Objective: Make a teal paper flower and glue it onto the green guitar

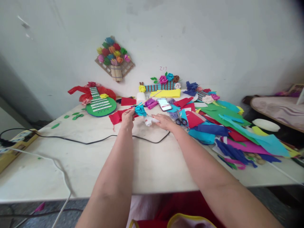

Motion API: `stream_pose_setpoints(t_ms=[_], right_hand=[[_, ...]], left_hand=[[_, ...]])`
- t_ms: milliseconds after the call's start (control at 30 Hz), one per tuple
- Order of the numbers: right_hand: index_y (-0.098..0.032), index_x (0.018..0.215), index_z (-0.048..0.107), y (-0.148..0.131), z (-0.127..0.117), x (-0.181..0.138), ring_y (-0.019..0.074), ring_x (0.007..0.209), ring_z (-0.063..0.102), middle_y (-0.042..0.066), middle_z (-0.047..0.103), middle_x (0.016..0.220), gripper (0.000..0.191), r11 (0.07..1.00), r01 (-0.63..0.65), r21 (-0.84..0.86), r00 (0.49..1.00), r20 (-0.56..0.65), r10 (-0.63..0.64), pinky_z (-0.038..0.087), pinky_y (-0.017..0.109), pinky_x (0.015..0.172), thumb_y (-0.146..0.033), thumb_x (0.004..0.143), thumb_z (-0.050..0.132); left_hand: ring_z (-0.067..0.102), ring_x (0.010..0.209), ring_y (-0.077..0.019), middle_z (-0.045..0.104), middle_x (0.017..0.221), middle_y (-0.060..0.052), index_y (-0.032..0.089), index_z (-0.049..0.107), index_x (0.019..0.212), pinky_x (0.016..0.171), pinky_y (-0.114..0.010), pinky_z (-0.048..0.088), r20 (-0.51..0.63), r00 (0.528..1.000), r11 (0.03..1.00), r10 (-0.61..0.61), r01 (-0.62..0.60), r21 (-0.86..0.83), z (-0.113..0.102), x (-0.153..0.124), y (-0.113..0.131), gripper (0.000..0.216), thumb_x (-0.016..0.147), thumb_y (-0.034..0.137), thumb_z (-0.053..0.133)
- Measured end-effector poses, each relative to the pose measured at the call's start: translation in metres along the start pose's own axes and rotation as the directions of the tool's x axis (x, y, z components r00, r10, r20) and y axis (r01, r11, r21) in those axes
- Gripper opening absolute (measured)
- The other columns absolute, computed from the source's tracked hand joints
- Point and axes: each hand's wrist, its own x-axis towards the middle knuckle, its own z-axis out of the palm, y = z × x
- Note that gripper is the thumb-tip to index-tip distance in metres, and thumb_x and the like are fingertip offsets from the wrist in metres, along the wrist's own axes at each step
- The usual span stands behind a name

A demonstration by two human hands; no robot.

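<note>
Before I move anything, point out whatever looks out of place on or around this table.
A pink scrap lies on the floor below the left end of the table, away from the coloured paper heaped at right. A black cable also snakes across the tabletop near the left hand, where it might snag.

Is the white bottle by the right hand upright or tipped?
Tipped: the white bottle extends sideways beside the right hand, rather than standing vertically.

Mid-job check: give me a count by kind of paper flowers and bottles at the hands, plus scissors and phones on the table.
Crinkled bright-blue paper flower, left hand: 1
Small white bottle, right hand: 1
Black-handled scissors: 1
Dark-edged rectangular phone: 1
Total: 4
</note>
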Motion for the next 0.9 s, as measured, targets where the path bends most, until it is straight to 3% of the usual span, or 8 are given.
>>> stream_pose_setpoints(t_ms=[233, 500, 667, 900], right_hand=[[-0.022, 0.134, 0.04, 0.003, 0.0, 0.0, 0.0228, 0.109, 0.053, 0.01, 0.052, 0.127, 0.05, 0.993, -0.107, -0.056, 0.994, 0.018, 0.108, 0.039, 0.032, 0.089, -0.025, 0.085, 0.046], [-0.024, 0.134, 0.041, -0.007, -0.002, -0.001, 0.0232, 0.103, 0.054, 0.011, 0.055, 0.117, 0.051, 0.993, -0.107, -0.05, 0.991, 0.075, 0.11, 0.04, 0.03, 0.082, -0.019, 0.083, 0.046], [-0.029, 0.129, 0.048, -0.009, -0.004, -0.002, 0.0233, 0.101, 0.054, 0.01, 0.055, 0.112, 0.048, 0.993, -0.116, -0.032, 0.989, 0.093, 0.118, 0.039, 0.031, 0.083, -0.023, 0.081, 0.048], [-0.025, 0.116, 0.06, -0.01, -0.015, -0.004, 0.0251, 0.111, 0.045, 0.009, 0.056, 0.116, 0.041, 0.984, -0.125, -0.13, 0.99, -0.081, 0.115, 0.033, 0.036, 0.09, -0.033, 0.077, 0.053]], left_hand=[[0.053, 0.051, -0.0098, 0.053, 0.051, 0.0, 0.015, 0.053, 0.054, 0.036, -0.019, 0.014, 0.018, 0.999, 0.994, -0.043, 0.045, -0.099, 0.0, -0.001, 0.002, 0.019, 0.051, 0.024, 0.068], [0.045, 0.046, -0.0063, 0.05, 0.049, 0.001, 0.014, 0.056, 0.056, 0.037, -0.018, 0.017, 0.252, 0.953, 0.985, -0.165, 0.172, -0.006, 0.006, -0.006, 0.001, 0.017, 0.052, 0.025, 0.069], [0.051, 0.051, -0.0091, 0.053, 0.051, -0.001, 0.014, 0.059, 0.058, 0.037, -0.019, 0.016, 0.304, 0.937, 0.985, -0.171, 0.157, 0.072, 0.008, -0.008, 0.0, 0.019, 0.051, 0.027, 0.071], [0.055, 0.052, -0.0118, 0.059, 0.053, -0.003, 0.013, 0.063, 0.062, 0.039, -0.021, 0.017, 0.244, 0.966, 0.988, -0.085, 0.052, 0.142, 0.005, -0.002, -0.006, 0.027, 0.052, 0.037, 0.072]])
